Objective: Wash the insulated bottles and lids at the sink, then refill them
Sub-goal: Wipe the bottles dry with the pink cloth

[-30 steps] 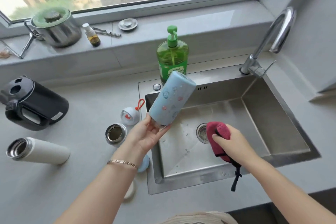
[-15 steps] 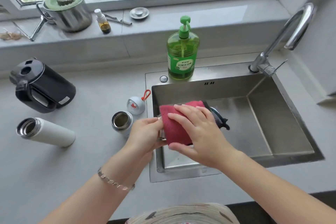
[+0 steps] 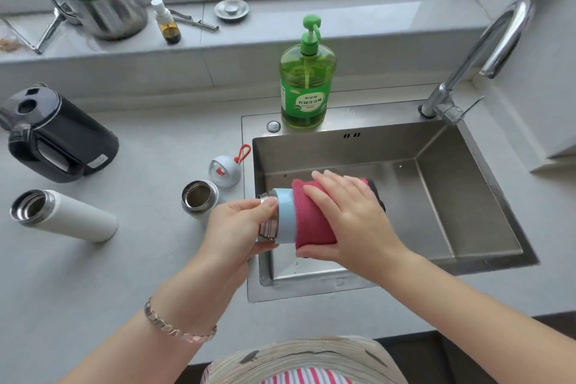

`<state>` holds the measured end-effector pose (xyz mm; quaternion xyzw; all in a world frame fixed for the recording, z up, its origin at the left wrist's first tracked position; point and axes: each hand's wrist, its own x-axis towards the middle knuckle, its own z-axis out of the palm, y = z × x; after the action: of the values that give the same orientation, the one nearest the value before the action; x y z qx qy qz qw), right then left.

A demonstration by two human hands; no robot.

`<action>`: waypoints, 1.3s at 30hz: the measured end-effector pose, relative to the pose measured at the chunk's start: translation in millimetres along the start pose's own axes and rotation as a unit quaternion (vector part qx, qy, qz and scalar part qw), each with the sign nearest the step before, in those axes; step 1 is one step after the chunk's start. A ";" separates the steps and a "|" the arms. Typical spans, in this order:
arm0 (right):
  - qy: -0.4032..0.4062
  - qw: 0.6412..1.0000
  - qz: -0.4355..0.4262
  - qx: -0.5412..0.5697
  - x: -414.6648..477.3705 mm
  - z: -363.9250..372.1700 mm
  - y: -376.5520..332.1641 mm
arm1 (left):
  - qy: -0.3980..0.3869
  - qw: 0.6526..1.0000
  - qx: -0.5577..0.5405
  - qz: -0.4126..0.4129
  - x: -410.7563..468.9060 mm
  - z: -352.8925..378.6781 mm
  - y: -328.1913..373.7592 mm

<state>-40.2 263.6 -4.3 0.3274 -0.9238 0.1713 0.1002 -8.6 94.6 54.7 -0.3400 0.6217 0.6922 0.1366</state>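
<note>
Lying sideways above the left edge of the sink (image 3: 452, 252), the blue bottle (image 3: 285, 217) has its steel mouth pointing left, twd the counter (image 3: 140, 265). The left hand (image 3: 240, 227) grips that mouth end, thumb on top & fingers curled under the steel neck; a bracelet (image 3: 174, 326) sits on the wrist. The right hand (image 3: 349, 221) is wrapped over a red cloth (image 3: 311, 224) that covers most of the bottle's body, fingers laid across the top w/ the thumb below, so cloth & bottle are clasped together; only a blue band shows btwn the two hands. Just left of the sink an open steel-rimmed cup (image 3: 199, 198) stands upright, and a round white lid (image 3: 225, 170) w/ a red loop lies right behind it. Further left a white bottle (image 3: 65, 217) lies on its side, lid off, mouth facing left. A black kettle (image 3: 59, 137) stands behind that. At the sink's back rim stands a green soap bottle (image 3: 307, 81) w/ pump top; the tap (image 3: 486, 53) curves up at the back right corner. On the windowsill: a steel pot (image 3: 106, 9), a small spray bottle (image 3: 168, 23) & a round metal plug (image 3: 232, 9).
</note>
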 end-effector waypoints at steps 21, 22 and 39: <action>0.004 0.987 -0.124 -0.101 -7.7 0.9 19.0 | -0.089 0.976 -0.050 -0.195 10.5 -3.0 11.3; -0.015 0.992 -0.097 -0.078 -5.3 -0.4 22.2 | -0.110 0.978 -0.042 -0.173 9.7 -1.7 13.3; -0.151 0.988 0.025 0.032 9.1 -14.6 -14.1 | -0.073 0.990 0.085 0.091 0.2 -2.3 -18.7</action>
<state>-37.0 253.7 15.4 0.3295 -0.9302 0.1520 -0.0549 3.3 95.9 40.2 -0.2181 0.6949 0.6694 0.1464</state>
